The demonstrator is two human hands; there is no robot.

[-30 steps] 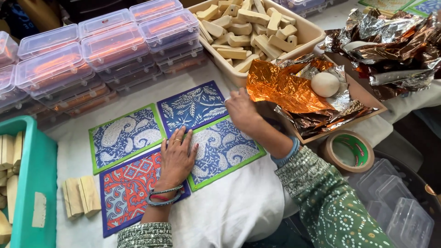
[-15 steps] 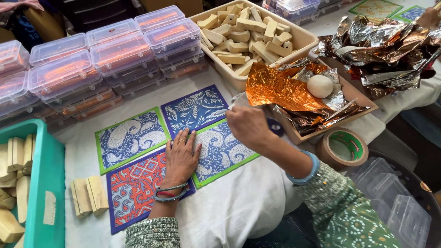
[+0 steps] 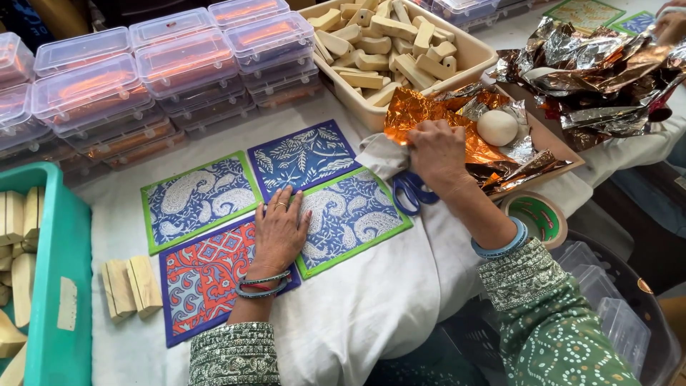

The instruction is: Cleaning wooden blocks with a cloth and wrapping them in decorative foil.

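Worktop (image 3: 371, 314) under white cloth, soft and creased. Clear plastic boxes (image 3: 179, 68) stacked along the far edge, orange contents inside. Beige tray (image 3: 468, 53) full of pale wood blocks; teal bin (image 3: 61, 286) at left with more blocks, two loose blocks (image 3: 131, 286) beside it. Crumpled foil pile (image 3: 607, 64), silver and copper, at right. Four flat printed cards: two blue-white paisley with green borders (image 3: 196, 196) (image 3: 357, 214), one blue leaf print (image 3: 304, 154), one red-blue geometric (image 3: 204, 275).

Left hand (image 3: 280, 232): open, fingers spread, palm flat across the join of the red card and the near paisley card. Right hand (image 3: 437, 150): fingers closed on orange foil (image 3: 421, 114), crinkled and shiny, at the edge of a brown cardboard tray (image 3: 550, 139). White ball (image 3: 497, 127) sits just beside it in the foil. Blue scissors (image 3: 411, 191) lie below the wrist. Tape roll (image 3: 539, 214) near the forearm.
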